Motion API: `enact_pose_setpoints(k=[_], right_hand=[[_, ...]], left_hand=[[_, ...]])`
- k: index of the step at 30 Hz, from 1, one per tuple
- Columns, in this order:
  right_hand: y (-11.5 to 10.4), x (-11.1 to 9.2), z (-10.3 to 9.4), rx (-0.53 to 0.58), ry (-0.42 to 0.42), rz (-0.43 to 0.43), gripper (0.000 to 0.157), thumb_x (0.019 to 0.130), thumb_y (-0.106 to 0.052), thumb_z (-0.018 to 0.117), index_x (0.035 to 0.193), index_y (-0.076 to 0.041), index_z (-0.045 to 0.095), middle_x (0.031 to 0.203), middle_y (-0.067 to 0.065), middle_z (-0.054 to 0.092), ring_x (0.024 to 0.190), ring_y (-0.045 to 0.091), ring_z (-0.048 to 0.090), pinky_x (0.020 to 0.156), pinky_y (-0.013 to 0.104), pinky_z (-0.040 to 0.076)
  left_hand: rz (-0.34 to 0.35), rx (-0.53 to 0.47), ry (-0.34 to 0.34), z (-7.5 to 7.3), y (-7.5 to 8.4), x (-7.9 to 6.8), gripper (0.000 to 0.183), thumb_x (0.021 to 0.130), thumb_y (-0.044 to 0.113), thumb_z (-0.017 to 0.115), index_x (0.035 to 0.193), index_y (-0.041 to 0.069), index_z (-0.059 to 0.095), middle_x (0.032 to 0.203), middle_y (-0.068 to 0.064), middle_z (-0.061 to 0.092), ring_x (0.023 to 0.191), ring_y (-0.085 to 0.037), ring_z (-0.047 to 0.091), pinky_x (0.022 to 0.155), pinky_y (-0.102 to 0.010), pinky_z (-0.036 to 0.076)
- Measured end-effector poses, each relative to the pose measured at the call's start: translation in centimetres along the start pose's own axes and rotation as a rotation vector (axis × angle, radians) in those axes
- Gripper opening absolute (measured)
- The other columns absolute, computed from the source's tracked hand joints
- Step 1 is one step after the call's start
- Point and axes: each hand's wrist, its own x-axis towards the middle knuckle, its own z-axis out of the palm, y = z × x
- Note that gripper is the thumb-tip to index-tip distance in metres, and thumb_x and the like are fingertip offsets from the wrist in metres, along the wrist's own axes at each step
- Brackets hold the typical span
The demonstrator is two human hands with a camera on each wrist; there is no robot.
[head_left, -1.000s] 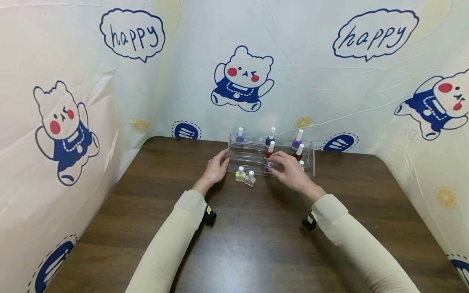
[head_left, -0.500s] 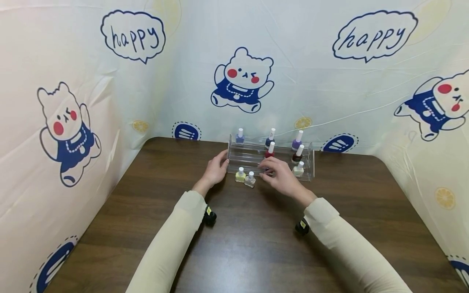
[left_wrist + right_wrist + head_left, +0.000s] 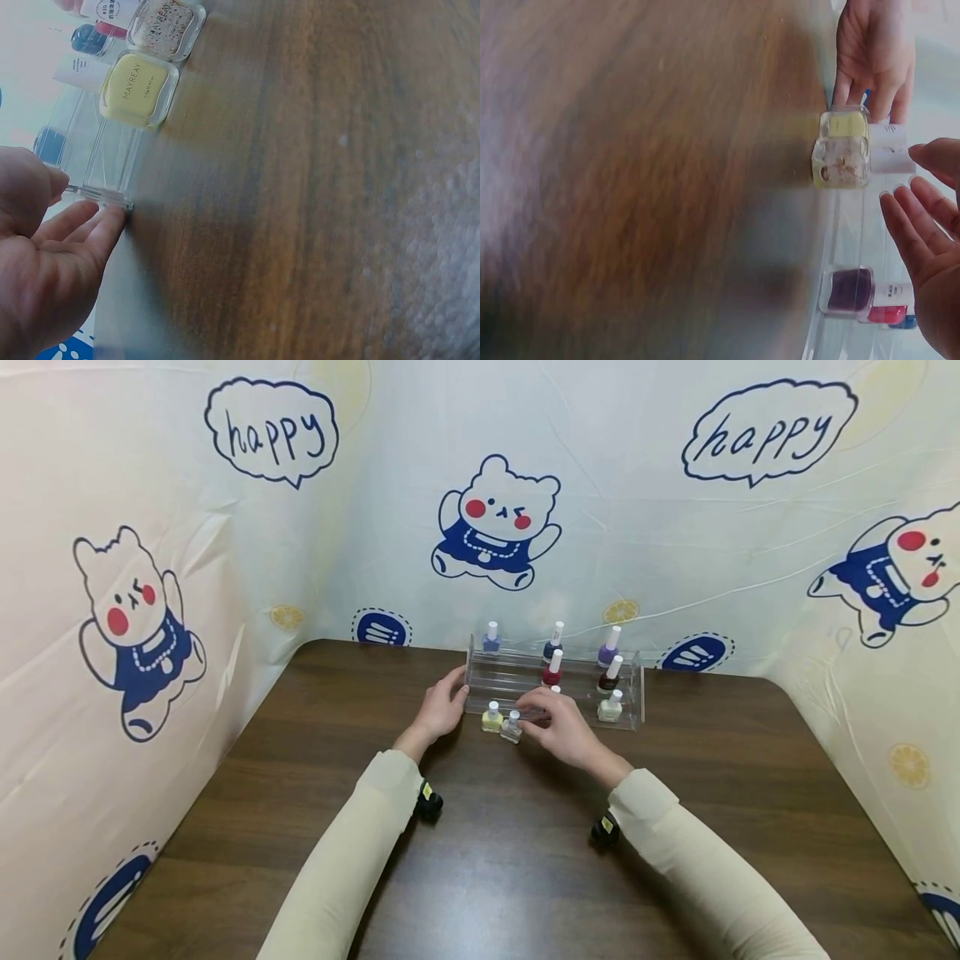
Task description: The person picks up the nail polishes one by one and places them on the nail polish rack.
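Two btls stand upright on the table (image 3: 487, 827), just in front of the rack (image 3: 469, 662), nr its L end: yellow btl (image 3: 492, 722) and, to its R, clear btl (image 3: 512, 732), side by side; can't tell if they touch. Key relation: clear btl is immed. L of R hand (image 3: 558, 727), long axis vert., cap up. R hand is much nearer it than L hand (image 3: 440, 706) & comes in from the R. R thumb & fingers apart, nothing held; thumb tip right by the white cap (image 3: 889, 158), contact unclear. L thumb & fingers pinch the rack's L end panel.

Edges: rack's front edge runs close behind both btls; yellow btl blocks clear btl's L side, so access looks easiest from R or front. Purple btl (image 3: 850, 290) sits on the front tier, R of clear btl w/ a gap between; pale btl (image 3: 610, 710) farther R, same tier. Most room to move is on the person's side; cloth (image 3: 375, 527) hangs behind the rack.
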Motion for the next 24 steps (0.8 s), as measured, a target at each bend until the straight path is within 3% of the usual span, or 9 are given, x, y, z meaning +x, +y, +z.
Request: enact_pose_setpoints(k=[6, 24], right_hand=[[-0.2, 0.1, 0.8, 0.016, 0.010, -0.013, 0.021, 0.088, 0.006, 0.075, 0.109, 0.005, 0.073, 0.110, 0.012, 0.069, 0.098, 0.030, 0.071, 0.084, 0.045, 0.061], [-0.2, 0.4, 1.3, -0.077, -0.002, -0.063, 0.011, 0.089, 0.007, 0.074, 0.098, 0.001, 0.078, 0.107, 0.008, 0.072, 0.095, 0.022, 0.071, 0.081, 0.027, 0.061]], left_hand=[[-0.001, -0.002, 0.003, 0.1, -0.2, 0.2, 0.049, 0.109, 0.013, 0.047, 0.158, 0.016, 0.041, 0.147, -0.014, 0.057, 0.134, -0.031, 0.055, 0.116, -0.046, 0.039], [-0.005, 0.002, 0.006, 0.1, -0.1, 0.2, 0.048, 0.109, 0.013, 0.047, 0.157, 0.015, 0.042, 0.147, -0.014, 0.057, 0.132, -0.031, 0.057, 0.115, -0.044, 0.041]])
